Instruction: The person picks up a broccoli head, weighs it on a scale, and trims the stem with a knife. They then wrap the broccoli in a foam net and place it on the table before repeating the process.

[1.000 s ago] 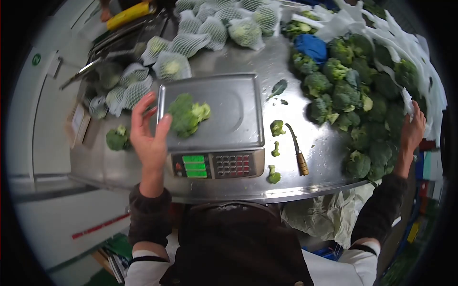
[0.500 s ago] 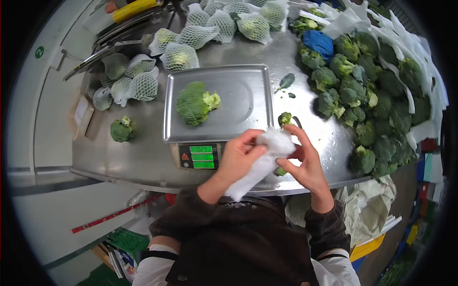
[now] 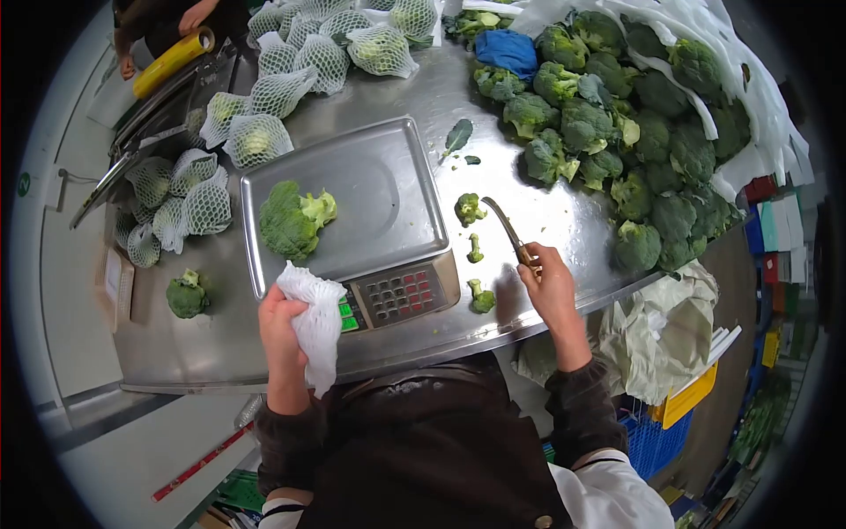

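My left hand (image 3: pixel 280 339) grips a white foam net sleeve (image 3: pixel 315 326) at the near left edge of the scale. A head of broccoli (image 3: pixel 286 222) lies on its side on the metal pan of the weighing scale (image 3: pixel 379 242), stem pointing right. To the right of the scale, my right hand (image 3: pixel 552 284) has its fingers round the handle of a small curved knife (image 3: pixel 502 220), whose blade points away from me. Between knife and scale lie small broccoli pieces: a floret (image 3: pixel 470 208), a thin bit (image 3: pixel 476 248) and a stubby piece (image 3: pixel 481 297).
Loose broccoli heads (image 3: pixel 652 150) are heaped at the right, with a blue bundle (image 3: pixel 506 53) among them. Netted broccoli (image 3: pixel 256 139) stands at the back and left. One bare head (image 3: pixel 187 294) sits left. Another person's hand (image 3: pixel 197 16) shows beside a yellow roll (image 3: pixel 174 62).
My hands have parted: the left carried the net sleeve leftward to the scale's front, and the right let go of it and took the knife. The view has shifted right.
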`<state>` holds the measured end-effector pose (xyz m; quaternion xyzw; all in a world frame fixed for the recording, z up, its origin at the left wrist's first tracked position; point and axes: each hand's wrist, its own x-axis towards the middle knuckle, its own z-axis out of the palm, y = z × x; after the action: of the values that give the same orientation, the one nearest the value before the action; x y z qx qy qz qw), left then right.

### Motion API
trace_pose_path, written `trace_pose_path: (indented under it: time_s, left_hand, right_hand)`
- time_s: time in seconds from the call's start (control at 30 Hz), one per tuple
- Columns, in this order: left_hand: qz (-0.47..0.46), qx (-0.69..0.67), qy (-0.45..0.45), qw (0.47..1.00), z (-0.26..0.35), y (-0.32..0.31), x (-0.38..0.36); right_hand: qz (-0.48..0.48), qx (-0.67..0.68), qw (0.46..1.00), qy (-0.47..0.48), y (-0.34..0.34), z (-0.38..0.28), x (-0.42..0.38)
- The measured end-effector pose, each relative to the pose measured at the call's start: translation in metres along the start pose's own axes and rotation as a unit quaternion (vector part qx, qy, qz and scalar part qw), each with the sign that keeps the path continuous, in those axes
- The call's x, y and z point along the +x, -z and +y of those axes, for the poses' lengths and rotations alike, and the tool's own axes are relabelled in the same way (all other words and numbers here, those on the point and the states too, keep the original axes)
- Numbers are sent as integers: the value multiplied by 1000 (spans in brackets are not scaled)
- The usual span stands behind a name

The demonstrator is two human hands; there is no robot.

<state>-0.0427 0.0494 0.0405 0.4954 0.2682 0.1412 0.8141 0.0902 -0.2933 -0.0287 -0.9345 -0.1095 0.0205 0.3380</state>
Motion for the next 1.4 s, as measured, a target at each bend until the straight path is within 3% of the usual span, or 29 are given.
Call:
trace_pose_path:
  time_s: [0.2,0.3,0.4,0.47,0.57,0.67,0.77,0.83,0.9,0.93,1.0,1.13,1.23,1.3,1.4]
  left_hand:
    - [-48,49,-20,997,-4,-10,1]
    - [-89,112,-32,989,-6,-12,2]
    - [-104,152,-38,982,-6,-10,-3]
    - [-98,176,-42,979,-7,-12,-4]
    - [-74,144,-2,987,-6,-16,-8]
    - [-98,133,-8,986,-11,-6,-7]
    - [9,185,-30,982,-8,21,2]
    - [113,433,-214,868,18,13,18]
    - [184,551,-242,777,43,-16,24]
    - [185,549,-244,778,45,-17,34]
    - [128,631,-236,728,42,-20,54]
    - [105,632,-107,760,31,-28,72]
    - [84,473,-190,856,19,16,84]
    - [69,304,-175,934,24,52,76]
    - [143,237,-165,947,34,128,59]
  right_hand:
    - [0,58,998,-40,-23,4,17]
    - [27,-9,999,15,-35,-4,33]
    - [29,-57,998,-5,-27,-10,37]
    - [32,-61,998,-4,-27,2,34]
    - [-65,-45,995,-60,-27,7,18]
    - [-112,-21,993,-10,-34,4,-5]
    - [-119,1,993,-7,-38,-7,-17]
    - [-122,28,992,-12,-42,-6,-22]
    - [-109,54,992,-10,-41,-9,-20]
    - [-104,60,993,-13,-39,-10,-18]
    - [-54,92,994,27,-43,-7,-16]
    - [-63,107,991,48,-42,-18,-12]
    - [-52,89,994,41,-26,-18,-10]
    - [-9,72,997,20,-13,-5,-9]
    - [53,50,996,-47,1,31,-5]
